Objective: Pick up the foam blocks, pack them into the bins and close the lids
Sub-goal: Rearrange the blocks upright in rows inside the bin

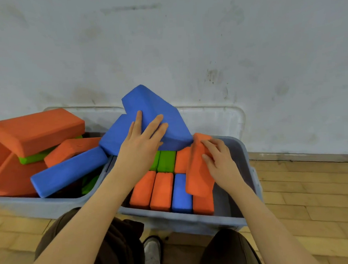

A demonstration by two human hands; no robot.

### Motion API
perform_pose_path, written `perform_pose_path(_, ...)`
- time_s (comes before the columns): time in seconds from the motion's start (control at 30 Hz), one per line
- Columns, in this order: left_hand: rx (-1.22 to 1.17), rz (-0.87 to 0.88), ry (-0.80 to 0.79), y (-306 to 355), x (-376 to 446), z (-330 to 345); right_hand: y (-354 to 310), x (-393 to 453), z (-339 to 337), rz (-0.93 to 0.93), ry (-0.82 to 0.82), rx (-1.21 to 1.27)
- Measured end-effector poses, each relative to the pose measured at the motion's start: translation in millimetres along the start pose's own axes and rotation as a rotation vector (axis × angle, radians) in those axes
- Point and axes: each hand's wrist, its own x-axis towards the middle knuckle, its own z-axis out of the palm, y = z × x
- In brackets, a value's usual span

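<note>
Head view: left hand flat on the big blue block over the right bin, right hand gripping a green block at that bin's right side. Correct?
Not quite. In the head view the block in the right hand is an orange block, not green; its fingers curl over the top edge. The rest holds: the left hand lies flat on the big blue block over the right bin.

You see foam blocks, matt and fine-grained: blue block (158, 120), tilted orange block (197, 171), green block (166, 161). Right bin (242, 146) and left bin (42, 205) look like smooth grey-blue plastic, slight sheen. Floor (313, 195) is wood parquet, light gloss. Wall (184, 40) is painted, matt, scuffed. Your trousers (123, 249) are dark cloth.
</note>
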Motion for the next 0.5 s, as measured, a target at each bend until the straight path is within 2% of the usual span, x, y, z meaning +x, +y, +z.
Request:
perform_pose_path(0.13,-0.011,0.082,-0.123,-3.6,-7.5,11.9,-4.6,13.6,6.6,0.006,0.063,0.012)
perform_pose_path(0.27,-0.089,0.288,-0.260,2.6,-12.6,32.5,-5.6,24.1,6.2,-0.043,0.076,0.027)
perform_pose_path(0.3,-0.144,0.279,-0.281,4.2,-15.3,37.1,-6.4,27.3,5.9,-0.040,0.082,0.036)
perform_pose_path(0.4,-0.299,0.088,-0.350,10.5,-22.8,49.0,-8.0,36.4,3.8,-0.012,0.107,0.098)
perform_pose_path(0.5,-0.283,-0.048,-0.376,19.1,-25.6,61.3,-7.7,42.9,4.2,-0.039,0.148,0.071)
